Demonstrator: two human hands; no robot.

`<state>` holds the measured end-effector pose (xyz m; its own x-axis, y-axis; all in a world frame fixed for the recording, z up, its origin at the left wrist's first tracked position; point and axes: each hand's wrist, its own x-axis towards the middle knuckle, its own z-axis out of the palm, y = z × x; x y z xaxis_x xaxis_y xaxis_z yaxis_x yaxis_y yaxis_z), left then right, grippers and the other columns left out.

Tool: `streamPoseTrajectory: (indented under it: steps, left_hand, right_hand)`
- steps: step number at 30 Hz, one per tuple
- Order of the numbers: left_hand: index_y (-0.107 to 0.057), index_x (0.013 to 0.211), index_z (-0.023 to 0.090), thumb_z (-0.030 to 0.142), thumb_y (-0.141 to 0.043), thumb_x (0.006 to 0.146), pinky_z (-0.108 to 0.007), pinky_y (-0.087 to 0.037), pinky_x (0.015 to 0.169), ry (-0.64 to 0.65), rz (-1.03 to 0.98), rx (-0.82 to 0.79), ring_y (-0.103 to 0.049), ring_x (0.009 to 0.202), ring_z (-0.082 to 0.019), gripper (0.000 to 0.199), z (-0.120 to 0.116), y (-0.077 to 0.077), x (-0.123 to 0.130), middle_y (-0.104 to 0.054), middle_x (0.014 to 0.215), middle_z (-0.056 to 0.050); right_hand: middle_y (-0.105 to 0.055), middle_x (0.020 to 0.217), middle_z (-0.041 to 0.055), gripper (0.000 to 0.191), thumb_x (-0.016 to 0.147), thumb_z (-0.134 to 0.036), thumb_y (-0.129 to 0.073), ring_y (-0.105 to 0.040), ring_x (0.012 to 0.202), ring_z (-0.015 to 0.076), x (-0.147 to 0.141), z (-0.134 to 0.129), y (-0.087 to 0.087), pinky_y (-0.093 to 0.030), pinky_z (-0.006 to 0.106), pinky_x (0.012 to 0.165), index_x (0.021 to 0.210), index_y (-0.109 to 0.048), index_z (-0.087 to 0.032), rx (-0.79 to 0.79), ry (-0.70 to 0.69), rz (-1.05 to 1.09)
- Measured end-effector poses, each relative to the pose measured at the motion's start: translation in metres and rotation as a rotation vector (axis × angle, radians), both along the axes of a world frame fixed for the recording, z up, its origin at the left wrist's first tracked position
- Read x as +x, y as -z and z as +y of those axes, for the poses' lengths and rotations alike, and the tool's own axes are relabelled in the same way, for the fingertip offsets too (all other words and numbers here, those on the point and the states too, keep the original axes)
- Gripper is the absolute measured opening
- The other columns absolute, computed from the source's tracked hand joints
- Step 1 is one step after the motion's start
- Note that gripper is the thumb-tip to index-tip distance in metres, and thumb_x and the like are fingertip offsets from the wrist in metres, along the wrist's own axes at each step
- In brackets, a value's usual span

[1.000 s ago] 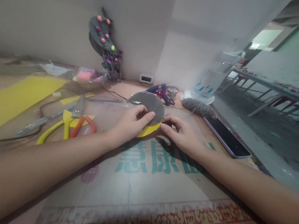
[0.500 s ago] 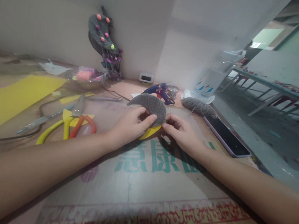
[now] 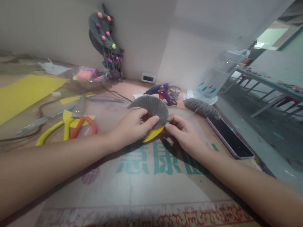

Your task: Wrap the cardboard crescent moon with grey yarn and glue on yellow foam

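Note:
A yellow crescent, mostly wrapped in grey yarn (image 3: 156,107), is held above the table in the middle of the view. Its lower tip (image 3: 153,133) is bare and yellow. My left hand (image 3: 132,126) is closed on the crescent from the left, thumb across its front. At the right edge, where the wrapping stops, my right hand (image 3: 183,131) pinches the grey yarn with thumb and forefinger; the strand itself is barely visible. A wound bundle of grey yarn (image 3: 201,107) lies behind my right hand, beside a phone (image 3: 231,138).
Pliers with yellow and orange handles (image 3: 78,115) lie at left, near a yellow sheet (image 3: 16,97). Behind the crescent are a blue glue gun (image 3: 161,90) and small white clock (image 3: 148,78). A decorated grey crescent (image 3: 101,33) leans on the wall; a clear bottle (image 3: 210,80) stands right.
Both hands keep nearly the same place and grip on the crescent. The view has shifted very slightly; little else differs.

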<state>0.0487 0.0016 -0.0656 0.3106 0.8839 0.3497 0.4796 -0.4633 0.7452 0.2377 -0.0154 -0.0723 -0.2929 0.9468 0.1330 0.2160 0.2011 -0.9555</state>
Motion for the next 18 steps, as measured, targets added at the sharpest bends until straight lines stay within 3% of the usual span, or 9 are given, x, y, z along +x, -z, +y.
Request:
streamPoseTrajectory:
  steps: [5, 10, 13, 16, 18]
  left_hand:
    - [-0.055, 0.071, 0.016, 0.041, -0.055, 0.085, -0.025, -0.037, 0.057, 0.009, -0.176, -0.134, -0.05, 0.062, -0.013, 0.028, 0.002, 0.003, 0.002, -0.056, 0.068, 0.001]
    - [-0.051, 0.07, 0.018, 0.041, -0.056, 0.084, -0.024, -0.036, 0.054, 0.026, -0.321, -0.227, -0.046, 0.057, -0.011, 0.028, 0.007, 0.007, 0.003, -0.051, 0.061, 0.004]
    - [-0.05, 0.067, 0.018, 0.04, -0.057, 0.084, -0.024, -0.036, 0.054, 0.003, -0.334, -0.211, -0.045, 0.056, -0.01, 0.029, 0.009, 0.008, 0.003, -0.049, 0.061, 0.004]
    - [-0.05, 0.066, 0.018, 0.04, -0.057, 0.084, -0.024, -0.037, 0.056, -0.015, -0.337, -0.216, -0.046, 0.059, -0.011, 0.029, 0.01, 0.009, 0.002, -0.05, 0.063, 0.003]
    - [-0.052, 0.068, 0.017, 0.041, -0.057, 0.084, -0.025, -0.038, 0.059, -0.01, -0.352, -0.23, -0.049, 0.062, -0.012, 0.029, 0.011, 0.01, 0.002, -0.052, 0.066, 0.002]
  right_hand:
    - [-0.057, 0.077, -0.0006, 0.018, 0.084, -0.036, -0.058, -0.051, 0.066, 0.0124, 0.0, 0.002, 0.002, -0.043, 0.027, 0.063, 0.089, -0.058, -0.019, 0.068, -0.014, -0.071]
    - [-0.062, 0.091, 0.0038, 0.022, 0.085, -0.033, -0.057, -0.059, 0.083, 0.017, 0.002, 0.003, 0.001, -0.048, 0.033, 0.078, 0.102, -0.059, -0.019, 0.106, -0.071, -0.035]
    - [-0.062, 0.097, 0.0042, 0.023, 0.088, -0.032, -0.054, -0.058, 0.09, 0.017, 0.006, 0.008, 0.0, -0.048, 0.033, 0.082, 0.107, -0.059, -0.02, 0.224, 0.074, 0.014]
    - [-0.058, 0.088, 0.0013, 0.018, 0.091, -0.033, -0.053, -0.055, 0.083, 0.0145, 0.013, 0.016, 0.002, -0.047, 0.03, 0.081, 0.104, -0.06, -0.021, 0.394, 0.32, 0.037]
    - [-0.055, 0.082, -0.0004, 0.015, 0.092, -0.035, -0.055, -0.053, 0.077, 0.0134, 0.015, 0.019, 0.002, -0.046, 0.029, 0.077, 0.097, -0.06, -0.021, 0.45, 0.391, 0.026]
